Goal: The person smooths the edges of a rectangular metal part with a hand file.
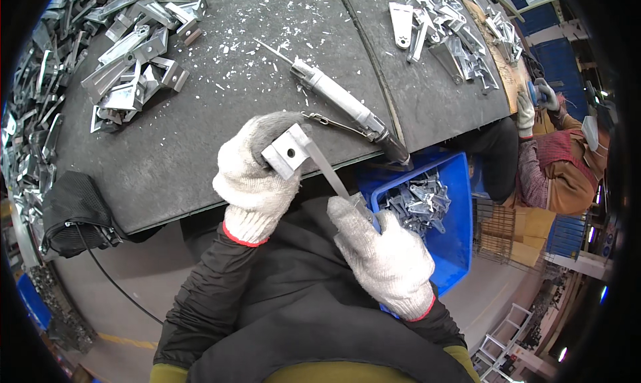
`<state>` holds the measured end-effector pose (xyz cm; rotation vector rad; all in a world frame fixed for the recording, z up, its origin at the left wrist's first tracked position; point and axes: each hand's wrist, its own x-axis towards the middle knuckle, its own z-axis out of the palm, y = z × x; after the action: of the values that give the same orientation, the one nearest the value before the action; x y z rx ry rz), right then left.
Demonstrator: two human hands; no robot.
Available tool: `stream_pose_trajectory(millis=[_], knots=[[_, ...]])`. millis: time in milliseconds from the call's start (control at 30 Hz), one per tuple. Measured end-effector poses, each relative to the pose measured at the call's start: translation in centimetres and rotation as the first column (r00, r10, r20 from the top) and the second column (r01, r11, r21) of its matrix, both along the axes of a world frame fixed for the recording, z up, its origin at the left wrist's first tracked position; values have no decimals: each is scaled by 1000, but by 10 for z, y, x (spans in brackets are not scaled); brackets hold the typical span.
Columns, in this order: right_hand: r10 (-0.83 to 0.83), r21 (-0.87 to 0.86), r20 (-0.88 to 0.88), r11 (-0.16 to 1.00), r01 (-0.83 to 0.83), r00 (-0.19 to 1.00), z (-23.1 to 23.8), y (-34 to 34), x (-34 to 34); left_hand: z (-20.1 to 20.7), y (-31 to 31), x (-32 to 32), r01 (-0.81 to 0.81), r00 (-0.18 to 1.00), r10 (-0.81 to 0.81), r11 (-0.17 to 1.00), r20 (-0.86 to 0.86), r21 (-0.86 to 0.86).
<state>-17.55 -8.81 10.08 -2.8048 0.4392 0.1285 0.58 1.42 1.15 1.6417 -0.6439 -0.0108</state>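
Head view: left hand (257,173), white knit glove, is clamped round a small metal bracket (288,152) w/ a round hole, held just off the table (200,136) edge near pic centre. Right hand (384,253), gloved too, grips the handle of a flat file (327,173); blade runs up toward 11 o'clock & touches the bracket. Air tool (340,103) lies on the table at 1 o'clock from the bracket. Blue bin (461,209) w/ metal parts sits at 3 o'clock, beside the right hand. Bracket piles: one (133,56) at 10 o'clock, another (454,33) at 1 o'clock. Black pouch (77,213) w/ cord at 9 o'clock. Co-worker's gloved hands (534,106) at far 2 o'clock.
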Motion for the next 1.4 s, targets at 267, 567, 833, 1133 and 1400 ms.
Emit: stream_pose_trajectory(millis=[267,567,833,1133,1400], knots=[[-90,342,12,936,80,996,16,-4,8,5,3,-3,2,989,-18,994,-146,-109],[63,478,-140,878,12,988,31,-5,15,-6,6,-1,26,998,-33,991,-47,-133],[57,486,-213,872,55,975,32,-5,21,5,11,0,61,997,-62,998,-38,-24],[93,558,-189,829,29,978,31,-4,24,1,15,0,113,992,-114,993,-55,-20],[61,605,-121,796,24,991,24,-3,20,-2,15,-4,59,986,-65,997,-151,-45]])
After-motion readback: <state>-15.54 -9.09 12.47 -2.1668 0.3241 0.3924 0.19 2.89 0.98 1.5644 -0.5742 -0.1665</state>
